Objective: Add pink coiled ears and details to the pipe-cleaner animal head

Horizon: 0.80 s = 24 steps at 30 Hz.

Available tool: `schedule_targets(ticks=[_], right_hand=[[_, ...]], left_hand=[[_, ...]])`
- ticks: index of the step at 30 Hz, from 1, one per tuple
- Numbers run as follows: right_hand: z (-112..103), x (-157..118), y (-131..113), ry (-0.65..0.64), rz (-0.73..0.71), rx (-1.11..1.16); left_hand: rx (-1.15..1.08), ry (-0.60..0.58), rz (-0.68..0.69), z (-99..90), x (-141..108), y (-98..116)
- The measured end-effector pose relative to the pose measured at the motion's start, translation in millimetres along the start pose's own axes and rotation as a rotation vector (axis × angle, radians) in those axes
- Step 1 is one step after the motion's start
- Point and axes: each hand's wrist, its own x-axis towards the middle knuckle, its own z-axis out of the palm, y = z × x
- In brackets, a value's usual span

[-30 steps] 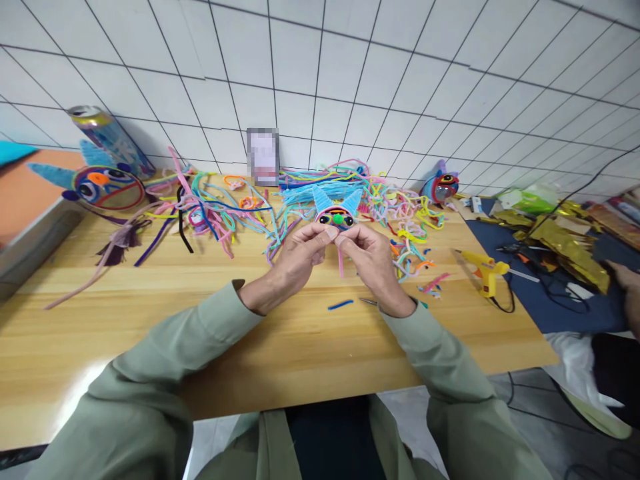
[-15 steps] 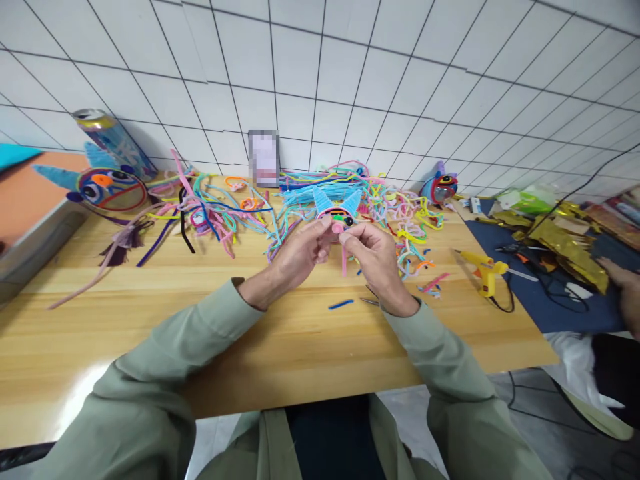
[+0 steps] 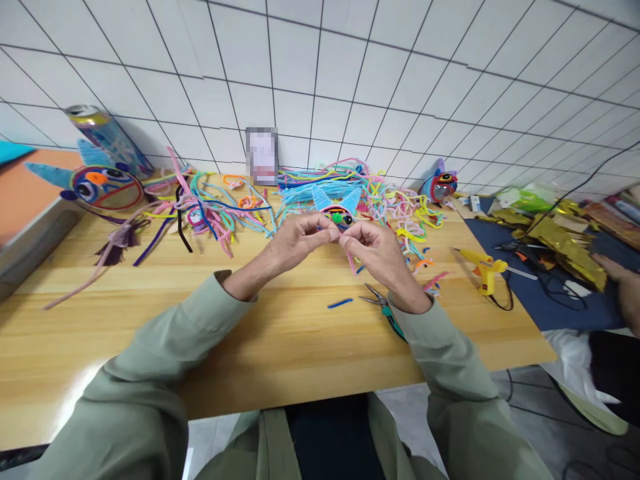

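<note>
My left hand (image 3: 300,245) and my right hand (image 3: 376,252) meet over the middle of the table, thumbs and forefingers pinched almost tip to tip. Between them is a pink pipe cleaner (image 3: 351,263), whose tail hangs down beside my right fingers; the part in the fingertips is mostly hidden. Just behind my hands is a pipe-cleaner animal head with light blue pointed ears (image 3: 350,199), a green patch and dark round eyes. Green-handled pliers (image 3: 385,311) lie by my right wrist, jaws apart. A short blue pipe cleaner piece (image 3: 341,303) lies left of them.
Pipe cleaners (image 3: 305,193) are heaped along the wall. A phone (image 3: 263,157) leans there. A finished-looking head (image 3: 107,187) and a can (image 3: 107,137) stand left. A yellow glue gun (image 3: 483,269) lies right, near gold foil (image 3: 565,243) and another person's hand (image 3: 623,287).
The rounded pink coil seen at my fingertips no longer shows. My left hand has turned with its fingers drawn together, and my right hand has shifted slightly right, exposing more of the pliers.
</note>
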Motion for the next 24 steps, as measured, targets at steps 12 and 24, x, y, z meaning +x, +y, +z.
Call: schedule_targets(ticks=[12,24], right_hand=[[29.1,-8.5,7.6,0.160,-0.042,0.135],[-1.8,3.9,1.0,-0.024,0.014,0.102]], left_hand=[[-0.742,0.278,-0.319,46.2,-19.1,-1.9],[-0.240,-0.024,-0.131,2.8,4.2,-3.5]])
